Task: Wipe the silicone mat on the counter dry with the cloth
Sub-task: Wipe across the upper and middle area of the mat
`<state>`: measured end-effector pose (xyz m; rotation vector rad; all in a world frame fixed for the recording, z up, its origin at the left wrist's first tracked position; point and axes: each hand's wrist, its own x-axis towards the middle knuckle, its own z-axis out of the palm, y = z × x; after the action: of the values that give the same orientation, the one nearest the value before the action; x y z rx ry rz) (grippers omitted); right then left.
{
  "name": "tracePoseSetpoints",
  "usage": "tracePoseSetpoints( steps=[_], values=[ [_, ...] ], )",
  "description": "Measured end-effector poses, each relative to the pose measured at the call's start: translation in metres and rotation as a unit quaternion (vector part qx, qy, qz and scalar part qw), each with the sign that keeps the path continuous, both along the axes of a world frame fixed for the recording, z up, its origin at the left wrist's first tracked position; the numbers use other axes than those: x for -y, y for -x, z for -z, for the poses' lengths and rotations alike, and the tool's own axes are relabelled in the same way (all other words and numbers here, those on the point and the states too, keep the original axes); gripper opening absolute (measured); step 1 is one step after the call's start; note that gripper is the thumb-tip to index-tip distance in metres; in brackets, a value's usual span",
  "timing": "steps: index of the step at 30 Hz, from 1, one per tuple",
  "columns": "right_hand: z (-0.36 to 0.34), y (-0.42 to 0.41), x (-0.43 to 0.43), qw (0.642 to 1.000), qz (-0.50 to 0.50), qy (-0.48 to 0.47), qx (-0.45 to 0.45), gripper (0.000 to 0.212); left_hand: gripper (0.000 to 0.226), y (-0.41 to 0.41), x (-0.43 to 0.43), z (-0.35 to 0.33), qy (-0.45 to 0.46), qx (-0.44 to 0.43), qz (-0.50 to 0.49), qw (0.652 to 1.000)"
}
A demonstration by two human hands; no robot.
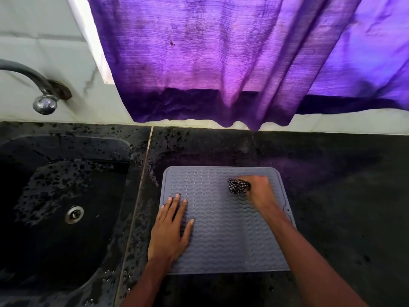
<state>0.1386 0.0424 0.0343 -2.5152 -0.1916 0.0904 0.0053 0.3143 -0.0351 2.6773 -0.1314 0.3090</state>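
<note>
A grey silicone mat (223, 231) with wavy ridges lies flat on the dark counter. My left hand (171, 229) rests palm down on the mat's left side, fingers spread, holding nothing. My right hand (260, 190) is closed around a bunched black-and-white checked cloth (238, 186) and presses it onto the mat near the far right corner. Part of the cloth is hidden inside the fist.
A dark wet sink (59, 202) with a metal drain (74, 214) lies left of the mat. A tap (42, 91) juts from the tiled wall. A purple curtain (221, 63) hangs over the counter's back edge. Dark counter (343, 196) extends to the right.
</note>
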Motion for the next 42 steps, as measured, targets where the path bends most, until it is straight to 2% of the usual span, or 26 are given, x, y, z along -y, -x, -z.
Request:
tracePoseSetpoints(
  steps=[3, 7, 11, 14, 16, 19, 24, 28, 42],
  values=[
    [0.016, 0.004, 0.015, 1.000, 0.003, 0.027, -0.001, 0.029, 0.062, 0.001, -0.001, 0.001, 0.004, 0.001, 0.001, 1.000],
    [0.000, 0.005, 0.015, 0.999, -0.023, 0.036, -0.006, 0.040, 0.062, 0.001, 0.000, 0.000, 0.001, 0.008, 0.001, 1.000],
    [-0.007, -0.001, 0.026, 1.000, -0.005, 0.027, -0.013, 0.035, 0.062, 0.001, 0.000, 0.000, 0.002, 0.012, -0.003, 1.000],
    [-0.003, 0.001, 0.038, 0.998, 0.033, 0.014, -0.055, 0.032, 0.061, 0.001, 0.000, 0.000, -0.001, 0.013, -0.001, 1.000],
    [-0.007, 0.007, 0.040, 0.999, 0.027, -0.001, -0.022, 0.030, 0.061, 0.001, 0.000, 0.000, -0.001, 0.018, -0.001, 1.000],
    [-0.016, 0.005, 0.040, 0.999, -0.010, 0.036, -0.015, 0.044, 0.061, 0.001, 0.000, 0.000, 0.002, 0.024, -0.002, 1.000],
    [-0.008, -0.006, 0.065, 0.993, 0.080, 0.081, -0.035, 0.062, 0.061, 0.000, 0.000, -0.001, 0.001, 0.022, 0.000, 1.000],
    [0.001, -0.002, 0.078, 0.990, 0.085, 0.097, -0.053, 0.052, 0.061, 0.001, -0.001, -0.001, -0.002, 0.020, -0.001, 1.000],
    [0.003, 0.023, 0.079, 0.993, 0.065, 0.091, -0.049, 0.060, 0.061, 0.000, 0.000, -0.002, 0.001, 0.025, -0.003, 1.000]
  ],
)
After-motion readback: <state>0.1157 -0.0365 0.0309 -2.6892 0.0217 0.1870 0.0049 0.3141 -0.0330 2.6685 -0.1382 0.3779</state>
